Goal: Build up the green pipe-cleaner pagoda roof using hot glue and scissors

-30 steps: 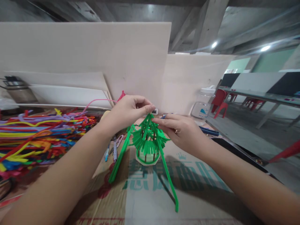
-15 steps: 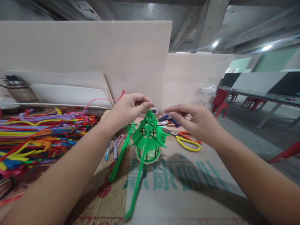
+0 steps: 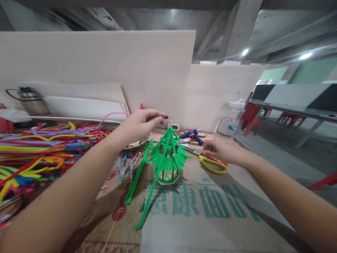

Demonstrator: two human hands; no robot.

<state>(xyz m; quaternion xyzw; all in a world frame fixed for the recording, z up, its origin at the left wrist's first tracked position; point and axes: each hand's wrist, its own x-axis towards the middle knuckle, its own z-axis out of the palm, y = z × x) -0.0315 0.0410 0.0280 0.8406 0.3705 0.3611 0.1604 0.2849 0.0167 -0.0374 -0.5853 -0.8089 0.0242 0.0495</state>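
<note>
Cardboard-topped table (image 3: 210, 218): left hand (image 3: 140, 123) now spread off pavilion (image 3: 168, 156), right hand (image 3: 219, 151) pinching scissors (image 3: 213, 164).

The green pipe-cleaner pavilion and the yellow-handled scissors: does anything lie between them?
In the head view, only bare printed cardboard separates the green pipe-cleaner pavilion from the yellow-handled scissors, which the right hand touches.

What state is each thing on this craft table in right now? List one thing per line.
Green pavilion model: upright on the cardboard, untouched.
Left hand: open, hovering above the model's top.
Right hand: resting on the scissors.
Scissors: lying flat; blades mostly hidden.
Glue gun: lying on its side.
Clear jar: upright, lid on.
</note>
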